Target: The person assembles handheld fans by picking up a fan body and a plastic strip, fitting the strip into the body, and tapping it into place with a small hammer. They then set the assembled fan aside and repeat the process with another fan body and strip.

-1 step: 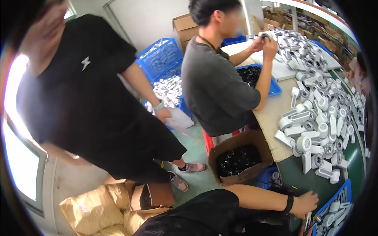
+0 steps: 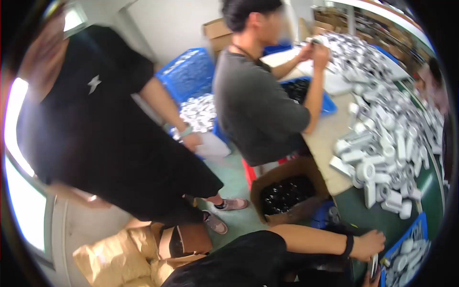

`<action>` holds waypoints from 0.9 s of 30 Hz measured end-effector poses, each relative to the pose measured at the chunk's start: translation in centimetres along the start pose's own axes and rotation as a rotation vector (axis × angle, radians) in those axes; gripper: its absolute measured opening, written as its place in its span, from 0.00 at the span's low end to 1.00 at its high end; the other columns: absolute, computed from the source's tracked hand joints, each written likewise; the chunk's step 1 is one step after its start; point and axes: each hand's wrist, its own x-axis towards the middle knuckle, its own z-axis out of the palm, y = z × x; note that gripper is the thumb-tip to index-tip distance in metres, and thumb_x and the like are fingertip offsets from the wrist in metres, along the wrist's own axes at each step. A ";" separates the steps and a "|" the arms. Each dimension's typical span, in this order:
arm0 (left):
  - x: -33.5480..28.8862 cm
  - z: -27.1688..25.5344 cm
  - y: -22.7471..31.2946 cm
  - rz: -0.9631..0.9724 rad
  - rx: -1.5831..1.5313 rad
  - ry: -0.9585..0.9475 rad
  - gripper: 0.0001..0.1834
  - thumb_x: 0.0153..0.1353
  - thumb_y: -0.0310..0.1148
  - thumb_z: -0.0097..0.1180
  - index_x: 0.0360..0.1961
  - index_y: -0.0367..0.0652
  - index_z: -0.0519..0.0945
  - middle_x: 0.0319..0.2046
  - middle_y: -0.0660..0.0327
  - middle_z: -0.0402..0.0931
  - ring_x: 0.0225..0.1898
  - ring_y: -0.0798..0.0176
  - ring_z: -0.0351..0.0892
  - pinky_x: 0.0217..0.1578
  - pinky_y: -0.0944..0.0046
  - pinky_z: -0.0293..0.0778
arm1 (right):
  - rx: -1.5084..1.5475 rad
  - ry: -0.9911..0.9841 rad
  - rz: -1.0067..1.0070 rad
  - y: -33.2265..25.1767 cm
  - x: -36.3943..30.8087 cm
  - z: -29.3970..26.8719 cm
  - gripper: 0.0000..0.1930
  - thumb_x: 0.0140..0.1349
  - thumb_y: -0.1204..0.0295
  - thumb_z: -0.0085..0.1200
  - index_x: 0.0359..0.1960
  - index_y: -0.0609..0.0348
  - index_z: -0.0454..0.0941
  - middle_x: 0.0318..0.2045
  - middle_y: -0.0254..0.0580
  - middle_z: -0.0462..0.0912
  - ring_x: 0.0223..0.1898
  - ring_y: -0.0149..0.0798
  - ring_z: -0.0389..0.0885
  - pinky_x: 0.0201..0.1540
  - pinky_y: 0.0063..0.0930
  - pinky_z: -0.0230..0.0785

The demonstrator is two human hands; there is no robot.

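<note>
My left hand (image 2: 368, 245), with a black band on its wrist, reaches over the green table top at the lower right. Its fingers are bent and blurred, and what they hold, if anything, is hidden. Just below it is a slim white handle-shaped piece (image 2: 374, 266). My right hand (image 2: 371, 279) is closed round that piece, mostly cut off by the lower edge. Beside both hands stands a blue crate (image 2: 422, 221) of white and grey pieces.
White round-headed pieces with handles (image 2: 389, 143) are heaped along the table (image 2: 356, 210). A seated person (image 2: 258, 105) handles a small part near a blue tray (image 2: 329, 106). Another person in black (image 2: 110, 129) stands at left. A carton (image 2: 313, 213) of black parts and brown paper sacks (image 2: 107, 258) sit below.
The view has shifted slightly and blurred. My left hand's fingers look more drawn together, and the white piece in my right hand shows more upright. The two people keep nearly the same poses.
</note>
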 end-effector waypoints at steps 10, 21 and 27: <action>-1.6 -9.2 -3.1 -0.049 -0.212 -0.133 0.21 0.52 0.31 0.73 0.47 0.40 0.82 0.43 0.53 0.79 0.49 0.44 0.77 0.51 0.51 0.75 | 0.143 -0.008 0.008 -1.5 1.1 3.8 0.22 0.65 0.74 0.67 0.61 0.61 0.82 0.55 0.40 0.87 0.56 0.36 0.83 0.60 0.31 0.72; 5.9 -11.3 -1.0 0.006 -0.253 -0.155 0.29 0.57 0.42 0.76 0.56 0.38 0.84 0.53 0.48 0.83 0.56 0.43 0.81 0.57 0.51 0.76 | 0.690 0.376 0.264 2.7 -2.9 -3.5 0.13 0.81 0.67 0.47 0.53 0.63 0.79 0.26 0.38 0.84 0.10 0.18 0.60 0.14 0.16 0.48; 9.4 -7.6 2.5 -0.140 -0.104 -0.532 0.25 0.52 0.38 0.78 0.50 0.40 0.87 0.39 0.52 0.81 0.41 0.46 0.83 0.45 0.52 0.79 | 0.728 0.291 0.242 4.5 -2.9 -3.9 0.12 0.81 0.67 0.48 0.52 0.63 0.78 0.29 0.44 0.85 0.10 0.20 0.62 0.14 0.17 0.50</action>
